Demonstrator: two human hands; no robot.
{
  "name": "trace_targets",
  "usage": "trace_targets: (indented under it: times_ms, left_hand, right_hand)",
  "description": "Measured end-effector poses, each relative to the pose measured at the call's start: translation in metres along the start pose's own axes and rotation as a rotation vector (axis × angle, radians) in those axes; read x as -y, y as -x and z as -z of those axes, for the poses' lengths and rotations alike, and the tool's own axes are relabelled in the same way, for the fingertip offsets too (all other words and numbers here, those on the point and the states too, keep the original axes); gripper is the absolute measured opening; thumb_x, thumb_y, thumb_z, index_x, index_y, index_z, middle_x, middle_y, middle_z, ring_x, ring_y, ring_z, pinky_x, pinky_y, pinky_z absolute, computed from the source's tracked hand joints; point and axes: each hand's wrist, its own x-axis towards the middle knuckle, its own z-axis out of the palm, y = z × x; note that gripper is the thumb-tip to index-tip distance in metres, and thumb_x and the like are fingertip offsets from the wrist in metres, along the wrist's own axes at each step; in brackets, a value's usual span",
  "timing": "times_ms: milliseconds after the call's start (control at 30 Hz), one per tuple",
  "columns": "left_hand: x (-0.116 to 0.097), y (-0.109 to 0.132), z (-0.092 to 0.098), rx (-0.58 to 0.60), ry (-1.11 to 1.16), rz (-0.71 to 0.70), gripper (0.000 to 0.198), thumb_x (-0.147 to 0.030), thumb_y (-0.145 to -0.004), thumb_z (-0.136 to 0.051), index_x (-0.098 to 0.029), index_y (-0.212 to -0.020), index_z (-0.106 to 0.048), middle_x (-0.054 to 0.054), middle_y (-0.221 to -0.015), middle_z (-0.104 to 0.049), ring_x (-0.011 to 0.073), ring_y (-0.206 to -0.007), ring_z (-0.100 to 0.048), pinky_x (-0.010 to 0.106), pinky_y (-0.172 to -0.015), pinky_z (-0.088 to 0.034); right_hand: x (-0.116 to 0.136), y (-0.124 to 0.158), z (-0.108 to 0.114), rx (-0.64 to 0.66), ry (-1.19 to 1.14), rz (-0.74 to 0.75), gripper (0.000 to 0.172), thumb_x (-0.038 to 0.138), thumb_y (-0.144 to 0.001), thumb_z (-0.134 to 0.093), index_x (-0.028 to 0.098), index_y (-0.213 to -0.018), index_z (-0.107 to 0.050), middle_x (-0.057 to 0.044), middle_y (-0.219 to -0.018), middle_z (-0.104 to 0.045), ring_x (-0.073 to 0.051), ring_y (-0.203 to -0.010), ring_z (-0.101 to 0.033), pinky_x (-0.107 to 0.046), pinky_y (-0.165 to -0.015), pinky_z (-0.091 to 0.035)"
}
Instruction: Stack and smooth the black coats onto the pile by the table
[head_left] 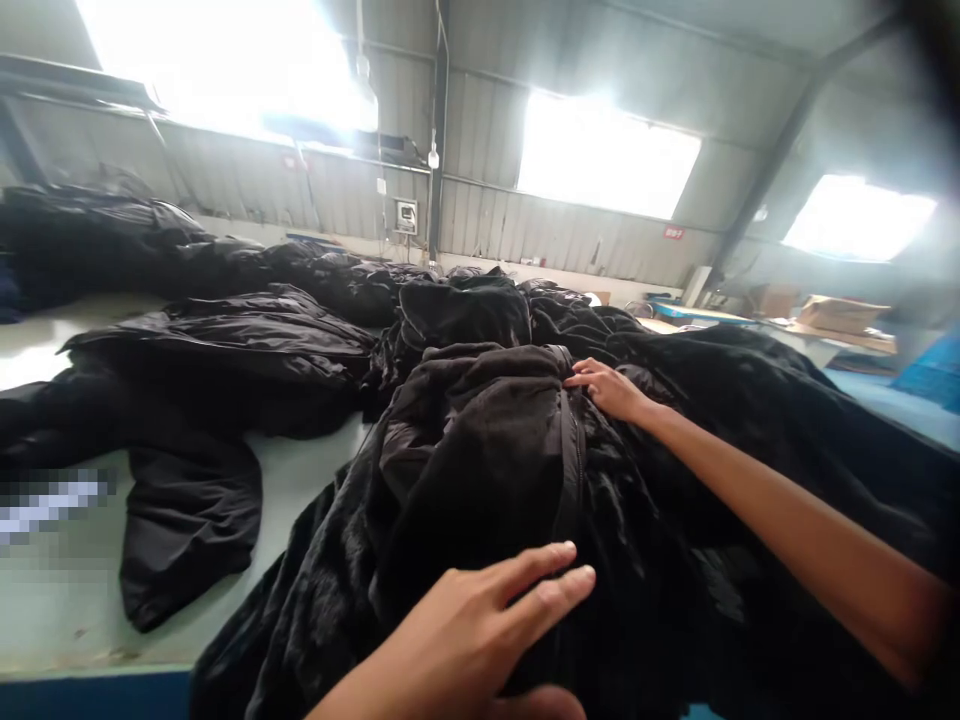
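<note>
A black fleece-lined jacket is spread in front of me, its soft lining facing up. A zipper with a smooth fabric strip runs down its right part. At the upper end of that zipper, my right hand pinches the jacket's edge between thumb and fingers. My left hand is lower and nearer, above the lower part of the jacket beside the strip. Its fingers are stretched out and apart, holding nothing. The thumb is partly cut off by the frame's bottom edge.
Another black jacket lies to the left on the pale table, one sleeve hanging toward the front edge. Black garments are heaped along the back. More dark plush fabric covers the right side. Cardboard rests on a farther table.
</note>
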Motion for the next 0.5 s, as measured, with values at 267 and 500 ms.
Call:
trace_targets:
  times_ms: [267, 500]
  left_hand:
    - [0.027, -0.018, -0.022, 0.032, -0.210, 0.046, 0.068, -0.045, -0.104, -0.065, -0.031, -0.166, -0.043, 0.009, -0.172, -0.041, 0.0389, -0.164, -0.028, 0.075, -0.130, -0.002]
    - [0.068, -0.005, -0.125, -0.091, -0.461, -0.067, 0.086, -0.068, -0.102, -0.055, -0.024, -0.172, -0.029, 0.015, -0.172, -0.039, 0.0366, -0.162, -0.032, 0.065, -0.133, -0.012]
  right_hand:
    - [0.071, -0.097, 0.029, -0.070, -0.238, -0.120, 0.057, 0.055, -0.105, -0.051, 0.027, -0.153, -0.060, -0.013, -0.165, -0.047, -0.034, -0.154, -0.043, -0.054, -0.127, -0.036]
    - [0.106, -0.129, -0.058, 0.280, -0.236, -0.180, 0.067, 0.064, -0.110, -0.034, 0.030, -0.167, -0.040, -0.013, -0.177, -0.030, -0.038, -0.163, -0.028, -0.068, -0.125, -0.032]
